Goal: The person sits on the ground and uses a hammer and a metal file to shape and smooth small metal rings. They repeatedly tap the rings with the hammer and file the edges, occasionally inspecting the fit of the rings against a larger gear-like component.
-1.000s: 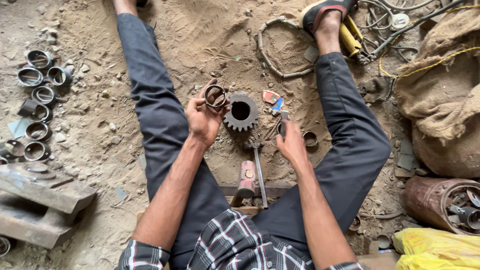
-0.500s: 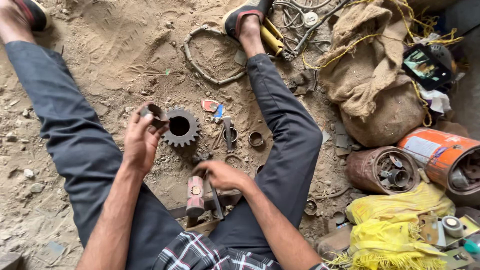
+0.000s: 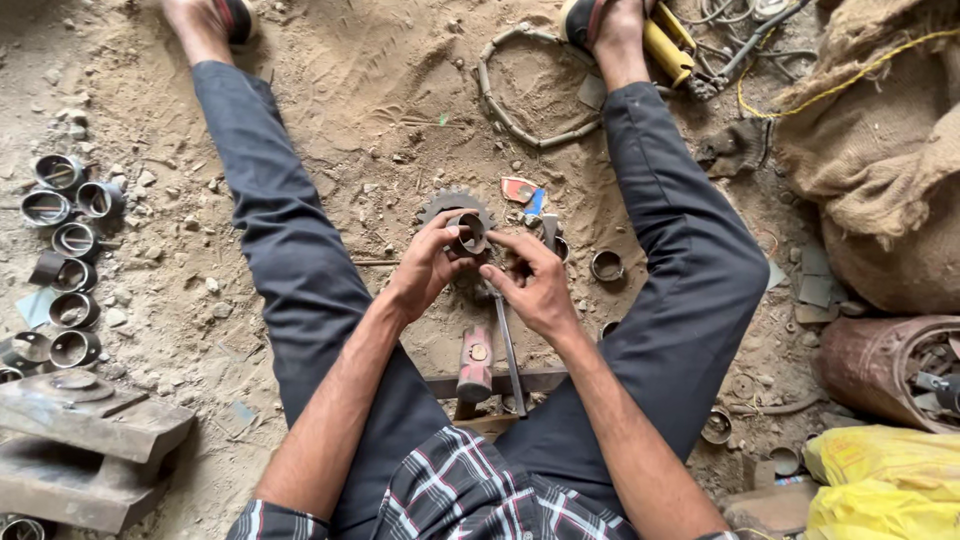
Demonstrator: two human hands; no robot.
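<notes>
The small metal ring (image 3: 470,232), a short, thick-walled sleeve of dull grey steel with a dark bore, sits pinched in the fingers of the left hand (image 3: 425,268), held just above the toothed gear (image 3: 452,203) that lies flat on the sandy floor (image 3: 380,90) between the person's outstretched legs. The left hand is closed on the ring, thumb on one side of the wall and fingertips on the other; the right hand (image 3: 535,285), just to the right of the gear, has its fingers curled together and its fingertips at or very near the ring's right edge, though whether it grips anything itself I cannot tell. I judge the ring to be stiff and dense for its bulk, not fragile, but grimy and perhaps oily, so likely to slip; the safest hold looks to be across the outer wall with a finger hooked in the bore, as now. The gear looks far heavier, rusty brown with blunt teeth, best taken by the rim with the whole hand. Nearer the person than the gear lie a reddish hammer head (image 3: 476,362) and a thin steel rod (image 3: 508,345), both on the floor. To the right of the gear rests another loose ring (image 3: 606,265); well to the left of the gear is a cluster of similar sleeves (image 3: 68,215).
</notes>
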